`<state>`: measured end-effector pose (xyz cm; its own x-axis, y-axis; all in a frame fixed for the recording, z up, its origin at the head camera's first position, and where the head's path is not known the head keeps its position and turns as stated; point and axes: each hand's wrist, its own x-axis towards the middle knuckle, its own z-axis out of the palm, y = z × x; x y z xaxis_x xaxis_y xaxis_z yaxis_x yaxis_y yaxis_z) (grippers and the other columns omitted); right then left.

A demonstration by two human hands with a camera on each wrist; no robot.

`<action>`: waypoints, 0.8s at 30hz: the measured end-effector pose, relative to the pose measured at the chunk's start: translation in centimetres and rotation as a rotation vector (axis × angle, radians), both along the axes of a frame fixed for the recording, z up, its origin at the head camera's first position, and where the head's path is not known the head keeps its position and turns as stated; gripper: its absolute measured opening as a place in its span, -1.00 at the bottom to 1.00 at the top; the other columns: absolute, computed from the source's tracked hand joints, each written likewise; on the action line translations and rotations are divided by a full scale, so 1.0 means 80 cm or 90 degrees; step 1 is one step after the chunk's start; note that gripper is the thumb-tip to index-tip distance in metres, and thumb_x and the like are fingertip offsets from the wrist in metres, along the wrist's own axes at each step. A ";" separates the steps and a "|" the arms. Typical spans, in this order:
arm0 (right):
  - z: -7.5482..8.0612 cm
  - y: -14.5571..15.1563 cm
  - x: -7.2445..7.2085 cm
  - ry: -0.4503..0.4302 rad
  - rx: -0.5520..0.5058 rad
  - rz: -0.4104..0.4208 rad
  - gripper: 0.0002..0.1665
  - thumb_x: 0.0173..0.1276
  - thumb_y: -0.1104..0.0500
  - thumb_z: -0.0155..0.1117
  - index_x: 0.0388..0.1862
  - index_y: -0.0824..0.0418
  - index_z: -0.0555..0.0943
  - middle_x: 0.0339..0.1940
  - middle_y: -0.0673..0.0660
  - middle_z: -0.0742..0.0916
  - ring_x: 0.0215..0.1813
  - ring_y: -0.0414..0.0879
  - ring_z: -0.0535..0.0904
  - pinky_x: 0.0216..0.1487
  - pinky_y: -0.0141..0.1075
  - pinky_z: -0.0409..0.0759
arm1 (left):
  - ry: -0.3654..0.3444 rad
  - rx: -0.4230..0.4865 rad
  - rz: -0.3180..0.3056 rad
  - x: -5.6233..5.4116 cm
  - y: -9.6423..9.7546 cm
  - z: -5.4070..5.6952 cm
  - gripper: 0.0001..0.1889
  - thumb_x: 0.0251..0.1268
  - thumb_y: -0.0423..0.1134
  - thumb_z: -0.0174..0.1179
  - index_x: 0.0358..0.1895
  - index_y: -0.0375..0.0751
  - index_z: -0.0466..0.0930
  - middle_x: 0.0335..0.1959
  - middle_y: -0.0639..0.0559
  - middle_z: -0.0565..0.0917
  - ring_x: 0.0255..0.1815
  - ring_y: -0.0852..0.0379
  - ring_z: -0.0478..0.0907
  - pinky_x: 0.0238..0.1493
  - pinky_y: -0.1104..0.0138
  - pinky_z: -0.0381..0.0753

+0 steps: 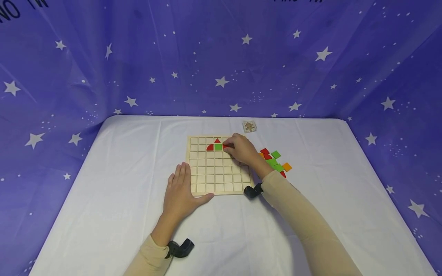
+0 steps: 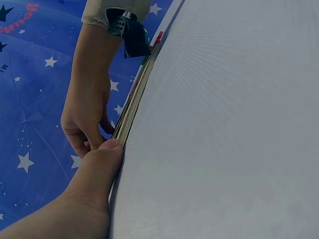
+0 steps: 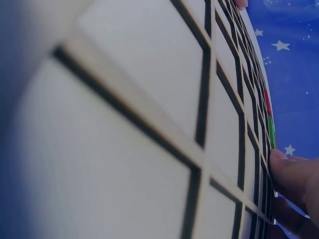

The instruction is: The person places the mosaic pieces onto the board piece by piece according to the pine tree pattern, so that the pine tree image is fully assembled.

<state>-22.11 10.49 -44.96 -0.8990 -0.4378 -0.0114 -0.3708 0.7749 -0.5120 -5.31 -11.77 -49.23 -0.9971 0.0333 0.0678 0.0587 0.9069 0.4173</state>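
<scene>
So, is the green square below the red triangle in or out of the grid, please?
In: the head view shows the green square filling a cell of the board.

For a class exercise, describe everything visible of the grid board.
The pale, wood-looking grid board is squarish, bordered and divided into rows of cells. It lies flat on the white table, a red triangle, green square and red rounded piece in far cells. The left hand rests against its left and near edges; the right hand's grip holds another red piece beside them.
</scene>
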 end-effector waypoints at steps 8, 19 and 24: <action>0.000 -0.001 -0.002 -0.013 -0.017 0.002 -0.69 0.38 0.08 0.34 0.06 0.12 0.74 -0.13 0.04 0.68 -0.09 -0.06 0.60 -0.04 -0.18 0.60 | -0.002 -0.005 0.002 0.001 0.000 0.001 0.41 -0.15 0.66 0.14 0.59 -0.33 -0.15 0.64 -0.21 -0.06 0.67 -0.13 -0.17 0.58 -0.07 -0.04; 0.000 0.000 0.001 -0.011 -0.028 0.001 -0.71 0.38 0.09 0.34 0.03 0.14 0.75 -0.11 0.02 0.67 -0.05 -0.06 0.61 0.01 -0.16 0.61 | -0.007 -0.005 -0.001 0.002 0.000 0.005 0.41 -0.14 0.67 0.12 0.59 -0.33 -0.16 0.64 -0.20 -0.09 0.67 -0.12 -0.19 0.58 -0.07 -0.04; 0.002 -0.001 0.005 0.005 -0.017 0.002 -0.71 0.38 0.08 0.34 0.01 0.15 0.75 -0.11 0.01 0.67 -0.05 -0.07 0.61 0.01 -0.16 0.61 | -0.007 -0.004 0.000 0.003 0.000 0.004 0.40 -0.13 0.65 0.13 0.59 -0.34 -0.14 0.64 -0.20 -0.07 0.67 -0.12 -0.18 0.58 -0.07 -0.04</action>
